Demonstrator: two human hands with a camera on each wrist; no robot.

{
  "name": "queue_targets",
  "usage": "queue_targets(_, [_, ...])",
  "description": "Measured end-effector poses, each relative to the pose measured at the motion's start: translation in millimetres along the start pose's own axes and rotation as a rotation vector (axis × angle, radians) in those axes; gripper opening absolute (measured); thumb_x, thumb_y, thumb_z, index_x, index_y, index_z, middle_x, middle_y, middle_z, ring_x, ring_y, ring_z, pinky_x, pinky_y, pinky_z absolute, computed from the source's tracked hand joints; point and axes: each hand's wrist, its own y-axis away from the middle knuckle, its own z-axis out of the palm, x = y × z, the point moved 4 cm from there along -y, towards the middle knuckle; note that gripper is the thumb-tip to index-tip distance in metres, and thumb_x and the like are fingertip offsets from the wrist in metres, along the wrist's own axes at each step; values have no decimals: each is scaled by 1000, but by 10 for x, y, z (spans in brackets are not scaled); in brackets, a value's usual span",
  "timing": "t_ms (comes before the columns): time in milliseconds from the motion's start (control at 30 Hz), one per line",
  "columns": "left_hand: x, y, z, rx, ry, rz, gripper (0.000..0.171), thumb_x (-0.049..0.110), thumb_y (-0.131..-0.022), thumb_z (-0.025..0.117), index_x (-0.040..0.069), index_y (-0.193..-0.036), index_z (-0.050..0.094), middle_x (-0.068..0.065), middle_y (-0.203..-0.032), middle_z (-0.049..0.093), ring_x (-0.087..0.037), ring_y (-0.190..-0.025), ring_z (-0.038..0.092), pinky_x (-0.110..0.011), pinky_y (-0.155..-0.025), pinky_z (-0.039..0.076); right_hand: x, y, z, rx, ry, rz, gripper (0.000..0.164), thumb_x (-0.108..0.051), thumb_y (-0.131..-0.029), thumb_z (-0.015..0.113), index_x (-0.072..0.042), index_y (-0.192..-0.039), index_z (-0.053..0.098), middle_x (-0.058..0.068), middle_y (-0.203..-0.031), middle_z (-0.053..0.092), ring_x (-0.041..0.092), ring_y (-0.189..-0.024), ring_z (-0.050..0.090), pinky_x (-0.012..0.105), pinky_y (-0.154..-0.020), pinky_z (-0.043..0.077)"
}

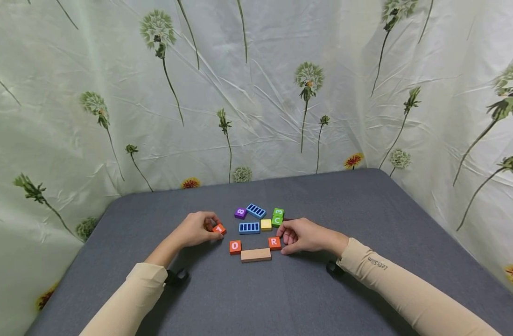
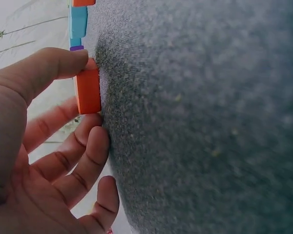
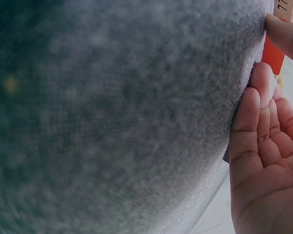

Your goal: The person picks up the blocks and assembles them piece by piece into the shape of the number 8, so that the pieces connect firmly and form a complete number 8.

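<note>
My left hand (image 1: 200, 228) pinches an orange block (image 1: 219, 228) marked 1 between thumb and fingers, at the left of the group. In the left wrist view that orange block (image 2: 89, 92) stands close over the grey cloth, with the thumb on one end. On the other side, my right hand (image 1: 304, 236) holds an orange block (image 1: 274, 243) marked R by its right side, thumb at the near corner and index finger at the far one. The R block sits against the right end of a plain wooden bar (image 1: 256, 255). An orange block (image 1: 235, 247) marked 0 touches the bar's left end.
Behind lie two blue slotted blocks (image 1: 249, 227), a yellow block (image 1: 266, 225), a purple block (image 1: 240, 213) marked 8, and green blocks marked 3 (image 1: 278, 212) and C (image 1: 277, 221). A grey-covered table (image 1: 256, 298) meets a flower-print curtain (image 1: 256, 116) behind.
</note>
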Motion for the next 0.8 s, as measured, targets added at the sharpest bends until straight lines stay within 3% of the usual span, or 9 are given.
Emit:
queue_targets(267, [-40, 91, -2, 37, 6, -8, 27, 24, -86, 90, 11, -95, 68, 0, -80, 66, -13, -71, 55, -31, -67, 45, 21, -3, 7, 4, -4, 6, 36, -19, -91, 88, -6, -118, 68, -2, -90, 64, 5, -78, 58, 20, -72, 50])
queue_targets(567, [-89, 165, -12, 54, 68, -33, 22, 17, -88, 88, 11, -100, 70, -1, -83, 66, -14, -68, 57, -32, -65, 47, 6, -19, -10, 9, 0, 5, 36, -18, -91, 88, -6, -118, 68, -1, -90, 64, 6, -78, 58, 20, -72, 50])
queue_targets(800, [13, 280, -16, 57, 92, 3, 23, 16, -87, 88, 11, -100, 70, 0, -85, 65, -14, -72, 56, -30, -65, 46, 12, -7, -2, 0, -7, 12, 36, -19, -91, 88, -6, -118, 68, -2, -90, 64, 5, -78, 57, 20, -72, 50])
